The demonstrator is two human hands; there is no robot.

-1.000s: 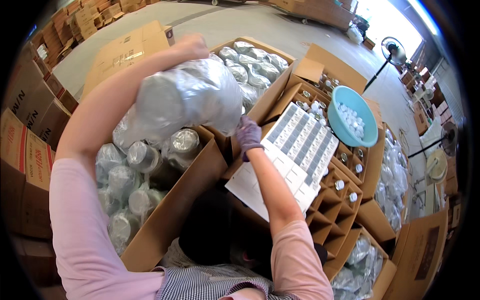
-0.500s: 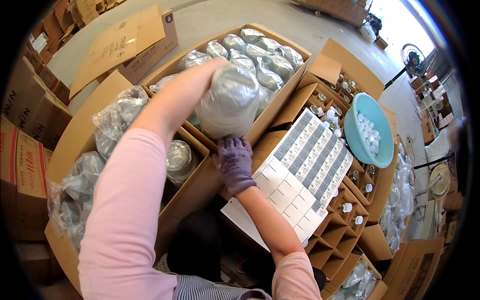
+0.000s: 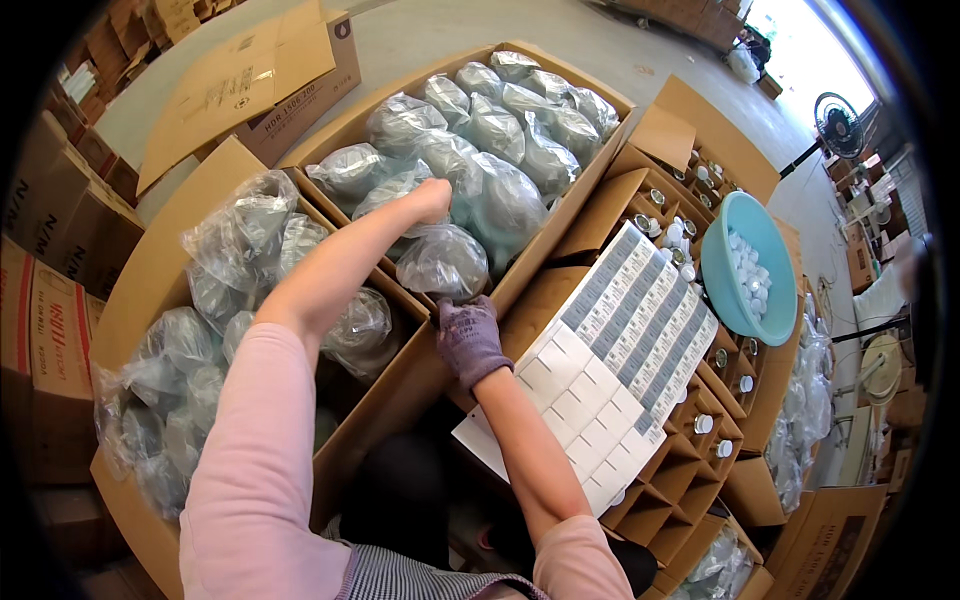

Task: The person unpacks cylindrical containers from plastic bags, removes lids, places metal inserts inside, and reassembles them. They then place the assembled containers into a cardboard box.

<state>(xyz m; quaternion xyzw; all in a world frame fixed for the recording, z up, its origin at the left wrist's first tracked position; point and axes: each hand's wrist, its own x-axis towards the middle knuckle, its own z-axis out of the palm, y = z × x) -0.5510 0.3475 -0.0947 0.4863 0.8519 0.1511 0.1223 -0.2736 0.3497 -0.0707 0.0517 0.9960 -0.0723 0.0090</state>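
Note:
Bagged, rounded glass vessels (image 3: 497, 130) stand packed in a long open cardboard box (image 3: 540, 262) ahead of me. My left hand (image 3: 432, 200) is bare and reaches down among the bags; its fingers are hidden, so what they hold does not show. Just in front of it, one bagged vessel (image 3: 443, 262) sits at the box's near corner. My right hand (image 3: 472, 342), in a purple-grey knit glove, is closed over the near rim of the box, its fingertips against that vessel's bag.
On the left a second carton (image 3: 130, 330) holds more bagged vessels. To the right, printed label sheets (image 3: 620, 340) lie over a divided carton (image 3: 672, 495) of capped bottles. A blue basin (image 3: 715, 255) of white caps rests there. A fan (image 3: 838, 125) stands beyond.
The large bagged vessel that my left hand held up has been lowered into the box. My left hand is lower among the bags; the right stays at the near rim.

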